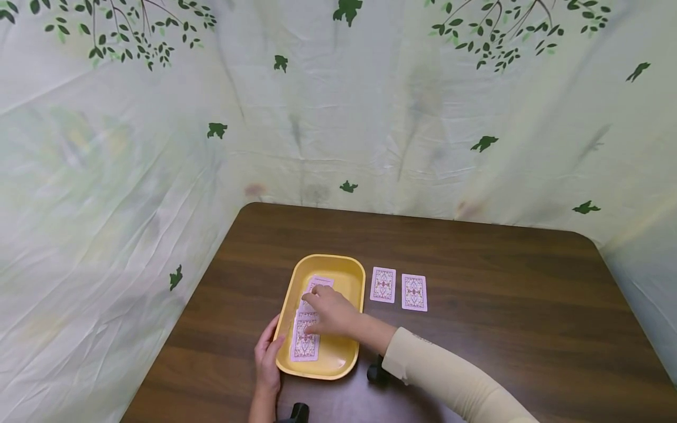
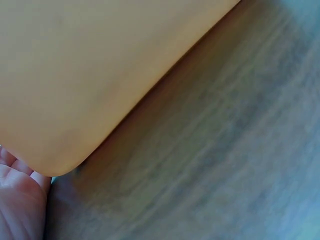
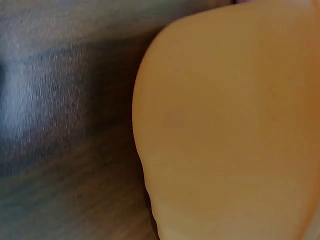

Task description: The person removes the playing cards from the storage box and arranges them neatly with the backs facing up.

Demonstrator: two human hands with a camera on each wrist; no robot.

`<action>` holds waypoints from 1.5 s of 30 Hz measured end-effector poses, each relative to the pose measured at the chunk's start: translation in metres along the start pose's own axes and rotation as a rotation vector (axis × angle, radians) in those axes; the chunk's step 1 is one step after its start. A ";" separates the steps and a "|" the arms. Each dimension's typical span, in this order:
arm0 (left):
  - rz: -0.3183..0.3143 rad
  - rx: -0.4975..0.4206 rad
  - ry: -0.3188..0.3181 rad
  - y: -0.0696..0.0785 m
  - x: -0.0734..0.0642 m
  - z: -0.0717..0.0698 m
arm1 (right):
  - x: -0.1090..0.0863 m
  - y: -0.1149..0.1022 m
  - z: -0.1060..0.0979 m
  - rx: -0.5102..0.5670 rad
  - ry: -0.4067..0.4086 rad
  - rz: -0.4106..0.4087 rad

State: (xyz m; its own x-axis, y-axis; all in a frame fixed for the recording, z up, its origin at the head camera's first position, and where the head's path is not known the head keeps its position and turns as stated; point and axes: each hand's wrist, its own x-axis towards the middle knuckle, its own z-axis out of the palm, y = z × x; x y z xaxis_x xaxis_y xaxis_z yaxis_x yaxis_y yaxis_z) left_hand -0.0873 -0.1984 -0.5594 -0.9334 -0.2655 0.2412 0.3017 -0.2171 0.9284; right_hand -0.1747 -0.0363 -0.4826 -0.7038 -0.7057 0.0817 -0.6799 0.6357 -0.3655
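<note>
A yellow tray (image 1: 346, 352) lies on the table, and purple-backed playing cards (image 1: 304, 346) rest inside it along its left side. At the tray's left edge, my left hand (image 1: 268, 355) grips the rim, thumb on top and fingers along the outer wall. In the left wrist view, part of that hand (image 2: 20, 205) shows beside the tray (image 2: 75, 100). My right hand (image 1: 333, 311) reaches over the tray above the cards, with thumb and fingers spread apart; it partly covers them. The tray (image 3: 225, 120) fills much of the right wrist view, where no fingers can be made out.
Two more face-down cards, one nearer (image 1: 383, 285) and one farther right (image 1: 414, 292), lie on the brown wooden table (image 1: 502, 305) right of the tray. A leaf-patterned cloth (image 1: 370, 117) hangs behind the table and at its sides.
</note>
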 end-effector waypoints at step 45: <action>-0.039 0.035 0.028 -0.001 0.001 0.000 | -0.003 -0.003 0.028 -0.108 -0.052 0.007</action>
State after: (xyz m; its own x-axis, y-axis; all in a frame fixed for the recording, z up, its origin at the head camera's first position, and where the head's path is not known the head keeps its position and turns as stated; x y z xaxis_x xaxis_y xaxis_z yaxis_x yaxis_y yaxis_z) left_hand -0.0881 -0.1983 -0.5605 -0.9384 -0.2842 0.1968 0.2574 -0.1946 0.9465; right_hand -0.1649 -0.0454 -0.5078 -0.6989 -0.7146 0.0302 -0.6952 0.6688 -0.2636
